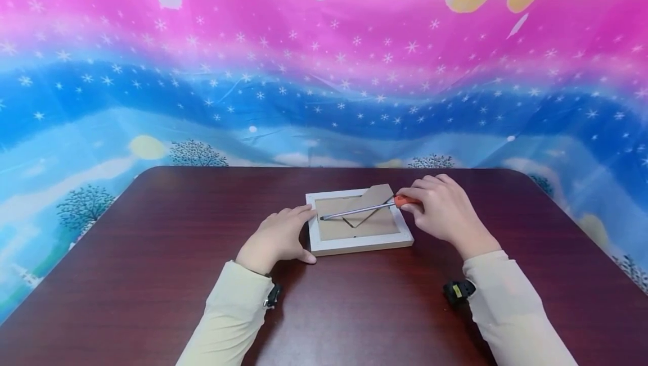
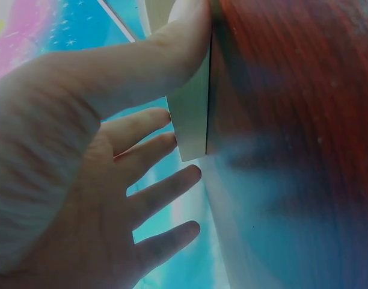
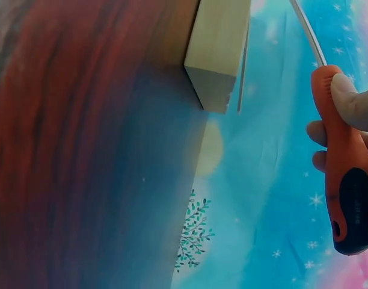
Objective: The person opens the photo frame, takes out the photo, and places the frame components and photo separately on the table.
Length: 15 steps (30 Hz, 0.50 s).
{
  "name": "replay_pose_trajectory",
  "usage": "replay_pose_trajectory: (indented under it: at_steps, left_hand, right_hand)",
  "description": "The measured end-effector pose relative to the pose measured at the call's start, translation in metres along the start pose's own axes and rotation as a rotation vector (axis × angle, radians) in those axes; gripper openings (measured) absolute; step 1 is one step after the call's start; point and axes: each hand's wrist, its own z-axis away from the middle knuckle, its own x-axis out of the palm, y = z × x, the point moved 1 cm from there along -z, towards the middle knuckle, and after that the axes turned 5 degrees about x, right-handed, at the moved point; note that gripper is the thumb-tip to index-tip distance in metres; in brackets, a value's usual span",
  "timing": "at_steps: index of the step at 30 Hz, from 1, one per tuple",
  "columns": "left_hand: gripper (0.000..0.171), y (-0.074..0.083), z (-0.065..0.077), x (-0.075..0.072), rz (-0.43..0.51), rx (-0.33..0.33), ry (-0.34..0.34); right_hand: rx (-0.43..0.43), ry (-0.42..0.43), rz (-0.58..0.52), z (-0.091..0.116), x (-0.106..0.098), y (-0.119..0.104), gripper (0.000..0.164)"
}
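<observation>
A picture frame (image 1: 363, 243) with a white border lies back side up on the table, its brown backing board (image 1: 331, 232) showing. On the backing, a stand flap (image 1: 377, 193) juts past the far edge. My left hand (image 1: 275, 236) holds the frame's left end, thumb on the near side and fingertips at the left edge; the other fingers spread straight in the left wrist view. In my right hand (image 1: 442, 208) I grip a screwdriver by its orange and black handle (image 3: 343, 156). Its long metal shaft (image 1: 356, 210) crosses over the backing, tip near the inner left border.
The dark red-brown wooden table (image 1: 167, 276) extends around the frame. Behind it hangs a pink and blue cloth (image 1: 283, 90) with snowflakes and trees. Black straps with small devices (image 1: 458, 292) sit at both wrists, over light sleeves (image 1: 506, 298).
</observation>
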Motion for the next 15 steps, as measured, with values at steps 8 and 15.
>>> replay_pose_trajectory:
  at_steps: [8,15]
  left_hand:
    - [0.093,0.002,0.0,-0.001,-0.009,0.002,0.0]
    - [0.093,0.011,0.001,-0.001,-0.063,-0.021,0.004]
  right_hand:
    - [0.023,-0.015,0.02,0.001,-0.007,0.003,0.02]
    - [0.098,-0.047,0.029,-0.001,-0.019,0.005,0.024]
